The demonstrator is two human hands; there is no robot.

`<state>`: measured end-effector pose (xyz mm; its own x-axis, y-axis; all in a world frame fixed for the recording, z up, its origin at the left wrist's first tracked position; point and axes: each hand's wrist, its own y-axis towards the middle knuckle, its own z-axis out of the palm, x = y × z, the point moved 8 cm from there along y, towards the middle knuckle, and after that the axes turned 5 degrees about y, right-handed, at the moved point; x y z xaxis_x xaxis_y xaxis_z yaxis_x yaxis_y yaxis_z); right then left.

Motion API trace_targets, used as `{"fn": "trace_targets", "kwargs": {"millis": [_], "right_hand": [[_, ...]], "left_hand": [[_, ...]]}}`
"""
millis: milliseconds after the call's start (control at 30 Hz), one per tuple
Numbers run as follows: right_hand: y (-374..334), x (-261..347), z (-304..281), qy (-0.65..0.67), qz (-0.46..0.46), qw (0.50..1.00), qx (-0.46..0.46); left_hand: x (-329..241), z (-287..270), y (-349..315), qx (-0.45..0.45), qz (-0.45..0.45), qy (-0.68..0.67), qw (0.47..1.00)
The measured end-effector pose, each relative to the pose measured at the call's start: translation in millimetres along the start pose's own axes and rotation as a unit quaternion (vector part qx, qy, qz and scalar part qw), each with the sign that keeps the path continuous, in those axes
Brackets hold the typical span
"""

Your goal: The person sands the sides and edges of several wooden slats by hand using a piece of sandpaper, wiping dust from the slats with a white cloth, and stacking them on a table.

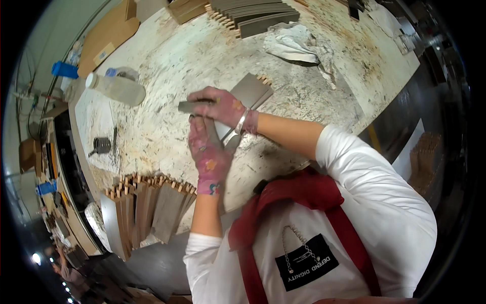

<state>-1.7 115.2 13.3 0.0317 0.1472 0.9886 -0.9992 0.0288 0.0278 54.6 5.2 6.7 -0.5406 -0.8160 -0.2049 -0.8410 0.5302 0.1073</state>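
Both hands wear thin pink gloves with small printed shapes and meet over the middle of the worktable. My right hand (221,107) is closed on a narrow dark grey piece (186,107), whose end sticks out past the fingers. Just below it, my left hand (208,156) is closed around a slim grey panel (213,133); my hands hide much of its length. Beyond my right wrist lie flat grey panels (249,91) with wooden dowels at the far end. A shiny band circles my right wrist.
Grey doweled panels stand bunched at the table's near left (169,213); more are stacked at the far side (253,17). A capped bottle (119,89), a dark coil-like object (102,145) and a white cloth (289,43) lie on the stained table (167,66).
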Motion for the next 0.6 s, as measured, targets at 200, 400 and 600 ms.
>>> {"fn": "trace_targets", "kwargs": {"millis": [200,400,600], "right_hand": [[8,-4,-176,0.005,-0.069,0.956,-0.286],[-26,11,-176,0.079,-0.129,0.957,-0.249],[-49,25,-169,0.091,-0.029,0.962,-0.257]], "left_hand": [[0,-21,4,-0.020,0.043,0.047,0.998],[-46,-12,46,-0.034,0.127,0.002,0.991],[-18,-62,37,-0.039,0.089,-0.111,0.989]]}}
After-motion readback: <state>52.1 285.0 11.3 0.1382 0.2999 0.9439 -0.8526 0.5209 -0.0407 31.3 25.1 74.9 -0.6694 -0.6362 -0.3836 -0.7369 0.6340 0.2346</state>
